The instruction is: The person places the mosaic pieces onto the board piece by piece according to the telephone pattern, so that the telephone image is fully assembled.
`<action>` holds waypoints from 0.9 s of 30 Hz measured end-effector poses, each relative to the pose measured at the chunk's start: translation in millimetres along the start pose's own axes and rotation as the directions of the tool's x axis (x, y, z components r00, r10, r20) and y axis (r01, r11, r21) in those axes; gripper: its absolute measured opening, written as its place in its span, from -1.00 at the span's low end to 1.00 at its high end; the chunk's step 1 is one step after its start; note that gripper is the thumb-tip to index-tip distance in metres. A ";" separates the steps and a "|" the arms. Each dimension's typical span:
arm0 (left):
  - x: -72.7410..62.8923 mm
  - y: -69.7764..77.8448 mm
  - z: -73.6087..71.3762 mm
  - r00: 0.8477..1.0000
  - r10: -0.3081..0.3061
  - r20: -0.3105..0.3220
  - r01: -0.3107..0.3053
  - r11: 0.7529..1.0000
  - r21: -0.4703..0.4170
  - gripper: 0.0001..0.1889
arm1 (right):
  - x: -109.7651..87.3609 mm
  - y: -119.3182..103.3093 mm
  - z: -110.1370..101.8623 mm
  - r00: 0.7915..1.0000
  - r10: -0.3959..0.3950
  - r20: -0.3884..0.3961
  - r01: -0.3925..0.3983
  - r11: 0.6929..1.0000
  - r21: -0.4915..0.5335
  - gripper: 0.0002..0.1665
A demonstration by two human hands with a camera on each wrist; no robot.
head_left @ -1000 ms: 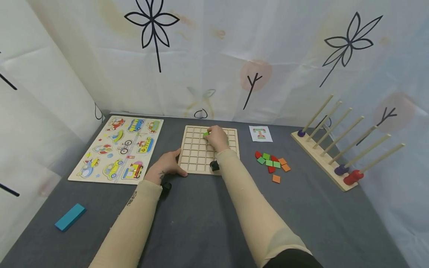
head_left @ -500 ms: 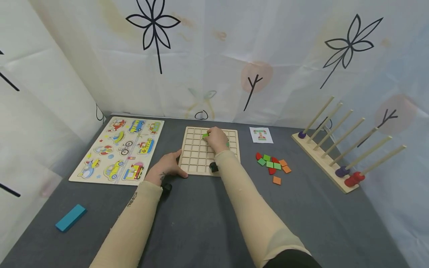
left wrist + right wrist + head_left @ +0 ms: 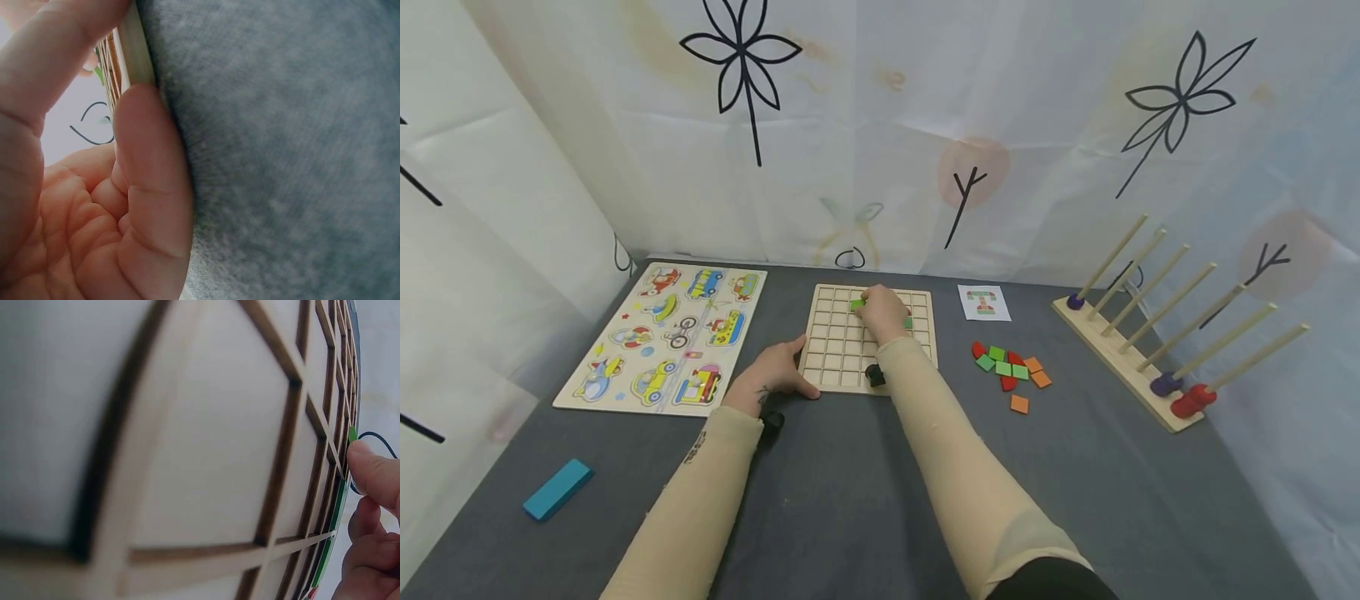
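My right hand [image 3: 883, 314] is over the far part of a wooden grid board [image 3: 832, 346], its fingers bent downward. Thumb and fingers pinch a small green tile [image 3: 857, 306], whose edge also shows at the thumb [image 3: 369, 465] in the right wrist view. More green tiles [image 3: 337, 503] lie in the grid's cells, partly hidden by the hand in the head view. At the board's near left corner rests my left hand [image 3: 777, 371], fingers along the left side and thumb near the front edge. The left wrist view shows a fingertip against the board's side [image 3: 137, 53].
Loose red, green and orange tiles [image 3: 1002, 367] lie right of the board, below a pattern card [image 3: 984, 302]. A peg stand [image 3: 1127, 358] with a few beads is further right. A vehicle puzzle [image 3: 662, 333] and a blue block [image 3: 557, 490] are on the left.
My right hand has shifted slightly left over the board, keeping the green tile at its fingertips. The left hand has stayed at the board's corner.
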State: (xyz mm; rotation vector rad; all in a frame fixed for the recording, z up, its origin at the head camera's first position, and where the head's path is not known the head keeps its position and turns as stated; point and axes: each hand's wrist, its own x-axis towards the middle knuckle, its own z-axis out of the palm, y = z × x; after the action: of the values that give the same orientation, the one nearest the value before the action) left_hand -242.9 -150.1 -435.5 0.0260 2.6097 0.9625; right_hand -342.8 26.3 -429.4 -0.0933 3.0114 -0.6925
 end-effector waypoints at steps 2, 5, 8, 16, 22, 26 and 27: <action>-0.6 -0.5 0.4 1.000 0.003 0.001 -0.003 1.000 0.000 0.21 | -0.3 -0.1 1.0 1.000 0.002 0.003 -0.002 1.000 0.000 -0.56; -0.5 -1.2 0.7 1.000 0.002 0.003 -0.002 1.000 -0.004 0.21 | -0.4 -0.3 2.0 1.000 0.003 0.010 -0.003 1.000 -0.021 -0.55; 0.4 -1.5 0.6 1.000 0.002 0.005 -0.002 1.000 -0.006 0.21 | -0.1 -0.6 2.1 1.000 0.001 0.017 0.000 1.000 -0.021 -0.54; 0.9 -1.5 -0.7 1.000 -0.004 0.009 0.004 1.000 -0.025 0.22 | -2.2 5.5 -6.1 1.000 -0.022 -0.006 0.022 0.975 0.221 -0.52; 0.1 -0.2 -1.3 1.000 0.006 0.004 -0.006 1.000 -0.012 0.22 | -6.6 14.0 -20.2 0.995 -0.094 -0.020 0.087 0.796 0.599 -0.50; -0.9 -0.3 -0.9 1.000 0.004 0.006 -0.004 1.000 -0.012 0.21 | -13.5 18.6 -30.2 0.993 -0.118 -0.012 0.083 0.618 0.781 -0.47; -1.0 -0.5 -0.6 1.000 0.003 0.006 -0.003 1.000 -0.013 0.21 | -15.8 19.6 -32.5 0.993 -0.122 -0.010 0.079 0.582 0.810 -0.47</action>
State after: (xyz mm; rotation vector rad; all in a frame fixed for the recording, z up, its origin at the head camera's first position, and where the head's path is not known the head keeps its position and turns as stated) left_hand -242.1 -151.0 -435.0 0.0291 2.5982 0.9788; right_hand -329.9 59.1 -408.3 -0.2308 2.3254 -1.9589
